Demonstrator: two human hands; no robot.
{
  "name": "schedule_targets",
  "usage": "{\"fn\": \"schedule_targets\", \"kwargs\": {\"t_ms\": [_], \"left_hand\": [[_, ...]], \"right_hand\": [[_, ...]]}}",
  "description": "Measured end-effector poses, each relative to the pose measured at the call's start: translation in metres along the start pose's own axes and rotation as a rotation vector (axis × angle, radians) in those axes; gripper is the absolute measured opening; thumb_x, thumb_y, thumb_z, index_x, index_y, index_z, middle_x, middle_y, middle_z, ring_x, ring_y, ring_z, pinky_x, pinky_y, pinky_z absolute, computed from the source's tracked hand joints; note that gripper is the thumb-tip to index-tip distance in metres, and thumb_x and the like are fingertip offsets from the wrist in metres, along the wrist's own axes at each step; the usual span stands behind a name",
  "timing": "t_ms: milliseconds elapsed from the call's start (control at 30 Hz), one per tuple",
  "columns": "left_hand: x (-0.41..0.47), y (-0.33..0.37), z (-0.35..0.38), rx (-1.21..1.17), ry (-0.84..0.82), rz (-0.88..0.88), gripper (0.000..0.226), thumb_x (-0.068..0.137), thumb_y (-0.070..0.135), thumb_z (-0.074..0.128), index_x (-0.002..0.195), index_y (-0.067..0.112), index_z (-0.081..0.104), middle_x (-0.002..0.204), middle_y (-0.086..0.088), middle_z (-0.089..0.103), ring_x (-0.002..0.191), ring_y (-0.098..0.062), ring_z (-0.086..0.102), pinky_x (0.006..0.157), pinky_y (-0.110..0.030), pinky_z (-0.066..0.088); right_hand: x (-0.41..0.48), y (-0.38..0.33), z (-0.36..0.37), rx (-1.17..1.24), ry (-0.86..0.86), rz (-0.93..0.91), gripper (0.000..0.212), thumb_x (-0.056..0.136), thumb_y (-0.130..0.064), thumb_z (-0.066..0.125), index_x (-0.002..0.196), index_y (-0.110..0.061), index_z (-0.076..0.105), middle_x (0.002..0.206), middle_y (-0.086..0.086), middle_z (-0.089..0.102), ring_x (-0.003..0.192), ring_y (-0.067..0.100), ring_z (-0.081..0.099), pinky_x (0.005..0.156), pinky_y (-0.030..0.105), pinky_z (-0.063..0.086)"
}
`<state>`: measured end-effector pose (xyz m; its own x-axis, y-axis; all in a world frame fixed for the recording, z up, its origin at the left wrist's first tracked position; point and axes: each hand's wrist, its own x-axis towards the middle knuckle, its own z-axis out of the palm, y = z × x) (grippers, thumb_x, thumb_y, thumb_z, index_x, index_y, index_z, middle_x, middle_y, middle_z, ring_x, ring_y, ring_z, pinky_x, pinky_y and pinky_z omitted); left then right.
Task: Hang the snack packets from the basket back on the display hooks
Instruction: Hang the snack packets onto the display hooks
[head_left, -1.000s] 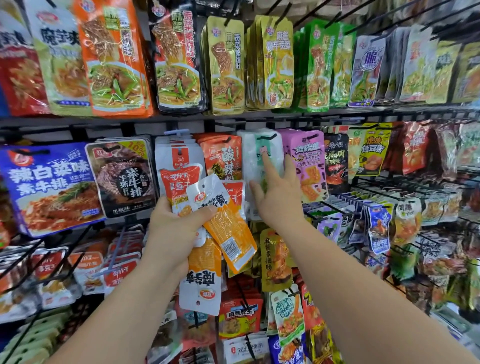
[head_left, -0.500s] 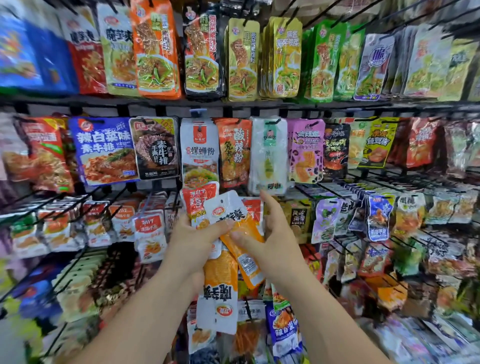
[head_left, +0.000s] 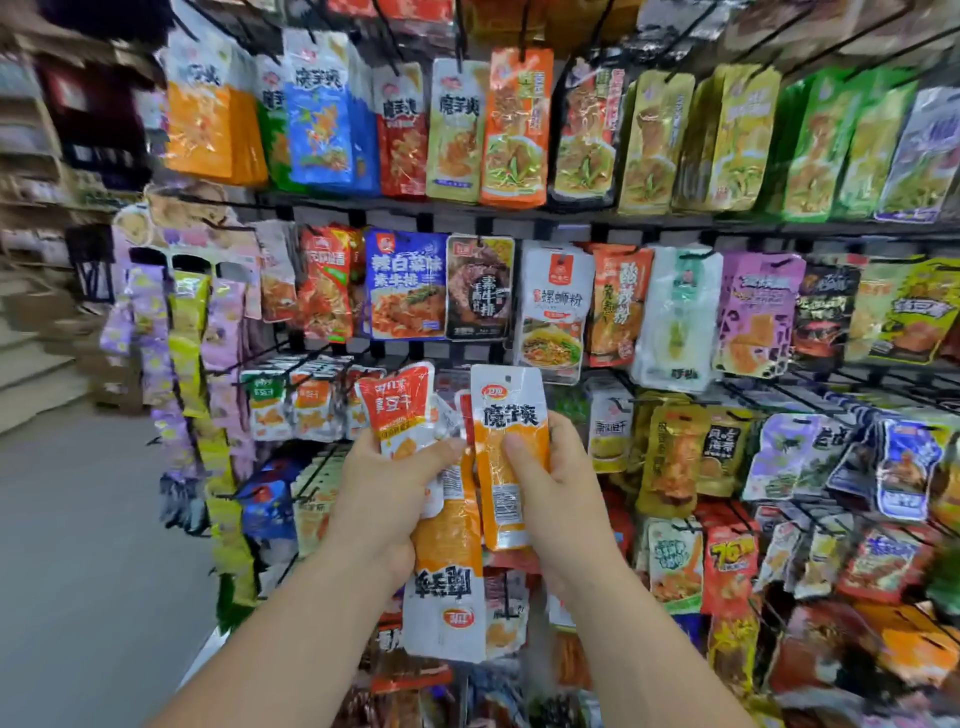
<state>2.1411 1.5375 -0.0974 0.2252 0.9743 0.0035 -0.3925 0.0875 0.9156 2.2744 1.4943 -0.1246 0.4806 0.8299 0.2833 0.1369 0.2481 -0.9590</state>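
My right hand (head_left: 558, 483) grips an orange-and-white snack packet (head_left: 509, 415) and holds it upright in front of the display rack. My left hand (head_left: 387, 493) holds a bunch of packets: a red-and-white one (head_left: 397, 402) sticks up above the fingers, and an orange-and-white one (head_left: 447, 582) hangs upside down below the hand. The two hands are side by side and nearly touch. Black wire display hooks (head_left: 769, 395) jut out of the rack behind and around the hands. No basket is in view.
Rows of hanging snack packets fill the rack: tall ones on the top rail (head_left: 519, 208), a blue packet (head_left: 406, 286) and a white one (head_left: 556, 306) in the middle row. Strips of small packets (head_left: 182, 332) hang at the rack's left end. Grey aisle floor (head_left: 78, 519) lies left.
My right hand left the hanging white packet, came down and took the orange-and-white packet off my left hand's bunch, turning it upright. The view swung left.
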Motion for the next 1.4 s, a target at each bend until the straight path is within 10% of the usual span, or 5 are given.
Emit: {"fn": "schedule_targets", "kwargs": {"t_ms": [567,633,900,1267,1400], "left_hand": [[0.087,0.139,-0.301,-0.054,0.179,0.107,0.042,0.076,-0.007,0.084,0.098,0.020,0.062,0.080,-0.013,0.074,0.063,-0.033,0.070,0.062,-0.052,0.060],[0.095,0.146,-0.317,-0.064,0.192,0.108,0.042,0.076,-0.007,0.084,0.099,0.021,0.062,0.082,-0.011,0.077,0.064,-0.031,0.072,0.062,-0.049,0.060],[0.128,0.166,-0.344,-0.062,0.147,0.046,0.044,0.079,-0.009,0.080,0.115,0.011,0.064,0.095,-0.021,0.078,0.074,-0.036,0.075,0.070,-0.059,0.063],[0.198,0.192,-0.327,-0.029,0.197,0.237,0.040,0.078,-0.012,0.080,0.103,0.016,0.065,0.096,-0.018,0.078,0.090,-0.049,0.074,0.077,-0.071,0.059],[0.224,0.204,-0.327,-0.051,0.214,0.302,0.039,0.080,-0.009,0.080,0.099,0.019,0.061,0.075,-0.006,0.073,0.057,-0.024,0.069,0.051,-0.042,0.059]], "right_hand": [[0.000,-0.014,0.351,0.314,-0.113,0.112,0.073,0.064,-0.075,0.082,0.128,-0.048,0.060,0.147,0.011,0.057,0.136,0.043,0.051,0.109,0.068,0.042],[0.005,-0.012,0.370,0.316,-0.108,0.148,0.087,0.063,-0.075,0.082,0.134,-0.032,0.059,0.144,0.013,0.059,0.131,0.044,0.055,0.108,0.068,0.043],[0.038,-0.012,0.400,0.298,-0.235,0.123,0.010,0.098,-0.026,0.066,0.097,-0.021,0.075,0.094,0.018,0.072,0.084,0.035,0.065,0.077,0.052,0.054],[0.121,-0.030,0.419,0.356,-0.325,0.082,0.013,0.107,-0.019,0.054,0.112,-0.017,0.066,0.091,0.011,0.073,0.077,0.028,0.069,0.064,0.039,0.058],[0.146,-0.038,0.424,0.286,-0.254,-0.022,0.010,0.107,-0.021,0.055,0.107,-0.020,0.066,0.089,0.008,0.072,0.078,0.025,0.069,0.067,0.044,0.059]]}}
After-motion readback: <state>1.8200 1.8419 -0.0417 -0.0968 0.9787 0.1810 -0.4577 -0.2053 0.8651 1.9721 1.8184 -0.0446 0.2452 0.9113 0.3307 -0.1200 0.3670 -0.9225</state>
